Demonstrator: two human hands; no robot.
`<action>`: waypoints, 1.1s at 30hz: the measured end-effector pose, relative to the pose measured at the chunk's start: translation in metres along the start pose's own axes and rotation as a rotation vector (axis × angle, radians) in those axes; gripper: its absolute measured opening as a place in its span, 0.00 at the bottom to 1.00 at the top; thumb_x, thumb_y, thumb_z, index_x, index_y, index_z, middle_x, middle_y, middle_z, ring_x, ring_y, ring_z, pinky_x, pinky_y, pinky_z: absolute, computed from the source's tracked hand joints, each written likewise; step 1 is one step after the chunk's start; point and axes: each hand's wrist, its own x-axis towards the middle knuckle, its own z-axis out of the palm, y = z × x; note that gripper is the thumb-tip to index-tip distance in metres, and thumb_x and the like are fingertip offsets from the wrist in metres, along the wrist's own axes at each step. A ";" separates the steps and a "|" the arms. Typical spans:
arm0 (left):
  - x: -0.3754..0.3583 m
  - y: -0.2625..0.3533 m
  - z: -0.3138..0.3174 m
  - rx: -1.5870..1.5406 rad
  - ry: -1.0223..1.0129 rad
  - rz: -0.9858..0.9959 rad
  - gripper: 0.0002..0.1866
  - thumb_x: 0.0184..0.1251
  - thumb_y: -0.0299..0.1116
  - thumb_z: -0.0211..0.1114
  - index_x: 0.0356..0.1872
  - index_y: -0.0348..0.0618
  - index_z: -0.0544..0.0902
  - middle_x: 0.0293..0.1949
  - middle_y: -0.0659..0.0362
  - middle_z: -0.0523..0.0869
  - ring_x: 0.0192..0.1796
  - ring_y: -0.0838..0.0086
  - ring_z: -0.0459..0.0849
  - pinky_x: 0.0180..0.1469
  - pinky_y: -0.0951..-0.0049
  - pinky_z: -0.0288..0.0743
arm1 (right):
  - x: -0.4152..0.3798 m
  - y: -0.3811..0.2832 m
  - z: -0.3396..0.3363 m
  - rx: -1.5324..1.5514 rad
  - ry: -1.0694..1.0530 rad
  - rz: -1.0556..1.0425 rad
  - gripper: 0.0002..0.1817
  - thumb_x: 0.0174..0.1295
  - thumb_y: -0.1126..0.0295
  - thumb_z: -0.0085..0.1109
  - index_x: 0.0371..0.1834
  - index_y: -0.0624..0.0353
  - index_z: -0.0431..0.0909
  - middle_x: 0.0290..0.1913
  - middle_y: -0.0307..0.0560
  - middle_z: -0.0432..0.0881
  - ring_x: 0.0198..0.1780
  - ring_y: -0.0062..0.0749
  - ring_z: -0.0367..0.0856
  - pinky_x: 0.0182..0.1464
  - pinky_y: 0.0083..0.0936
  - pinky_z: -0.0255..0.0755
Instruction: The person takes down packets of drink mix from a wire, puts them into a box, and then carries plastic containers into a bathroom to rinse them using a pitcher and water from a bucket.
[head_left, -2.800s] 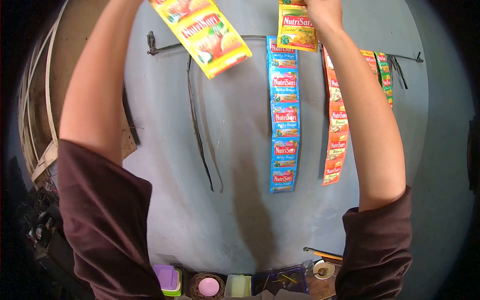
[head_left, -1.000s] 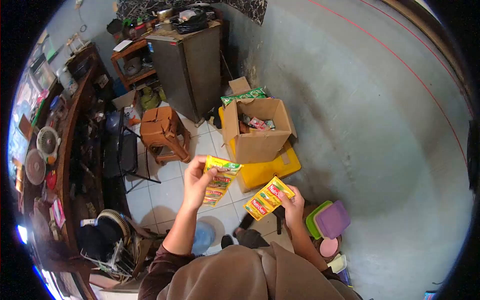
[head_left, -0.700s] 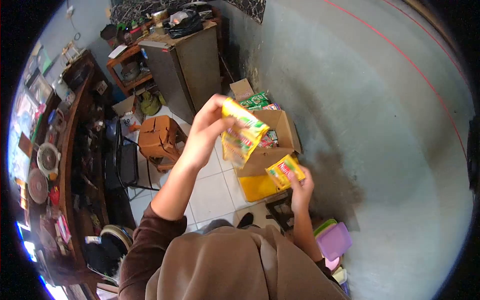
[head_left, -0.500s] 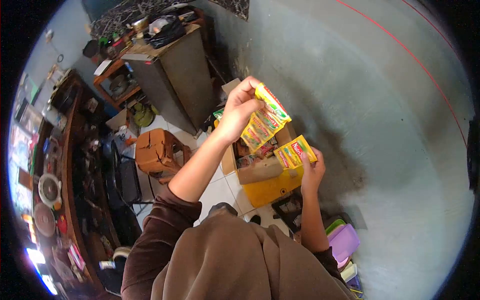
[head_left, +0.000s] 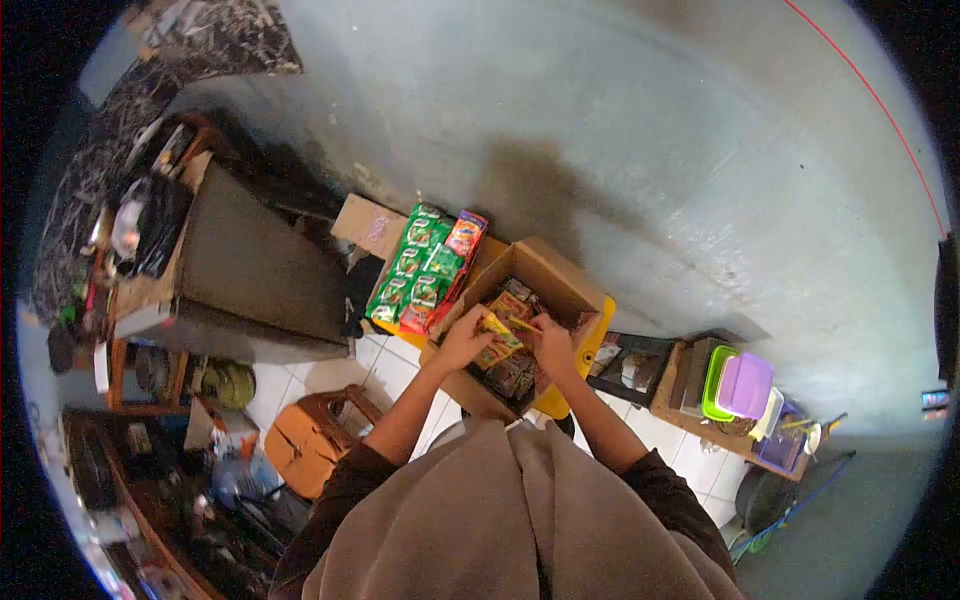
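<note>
My left hand (head_left: pixel 464 344) is closed on a strip of yellow drink sachets (head_left: pixel 501 347), folded over and held low over an open cardboard box (head_left: pixel 565 268). Gripping the strip's other side, my right hand (head_left: pixel 553 349) has its fingers bent inside the box opening. Several small packets (head_left: pixel 512 378) lie in the box beneath my hands, their print too small to read. The box rests on a yellow surface (head_left: pixel 603 345). Strips of green sachets (head_left: pixel 412 265) lie to its left, beside a purple and red packet (head_left: pixel 466 234).
A wooden stool (head_left: pixel 300 447) stands at the lower left, near a tall grey cabinet (head_left: pixel 260 265). On the right, green and purple plastic containers (head_left: pixel 747 384) sit on a low wooden surface. A bare wall (head_left: pixel 650 190) rises behind the box.
Both hands have come down and closer together, bringing the yellow sachets from above the box to its opening. My view has tilted and shifted, so the green sachets now show fully.
</note>
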 end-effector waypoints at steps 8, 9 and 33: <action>0.038 -0.096 0.041 0.799 -0.186 -0.298 0.37 0.54 0.36 0.56 0.63 0.46 0.48 0.63 0.48 0.49 0.64 0.50 0.48 0.62 0.56 0.49 | -0.008 0.011 0.055 -0.489 -0.178 0.360 0.25 0.46 0.77 0.51 0.52 0.59 0.62 0.45 0.58 0.68 0.40 0.47 0.72 0.34 0.35 0.71; 0.041 -0.101 0.044 0.812 -0.243 -0.262 0.37 0.54 0.36 0.56 0.63 0.46 0.48 0.63 0.48 0.49 0.64 0.50 0.48 0.62 0.56 0.49 | -0.020 0.008 0.056 -0.469 -0.190 0.291 0.24 0.45 0.76 0.52 0.49 0.58 0.64 0.45 0.56 0.68 0.43 0.46 0.71 0.38 0.37 0.70; 0.023 0.115 0.197 -0.024 -0.533 0.479 0.27 0.51 0.27 0.59 0.55 0.39 0.61 0.56 0.46 0.62 0.60 0.57 0.59 0.60 0.65 0.51 | -0.203 -0.026 -0.169 0.189 0.934 0.533 0.18 0.48 0.79 0.57 0.44 0.61 0.67 0.48 0.48 0.70 0.45 0.34 0.74 0.43 0.26 0.71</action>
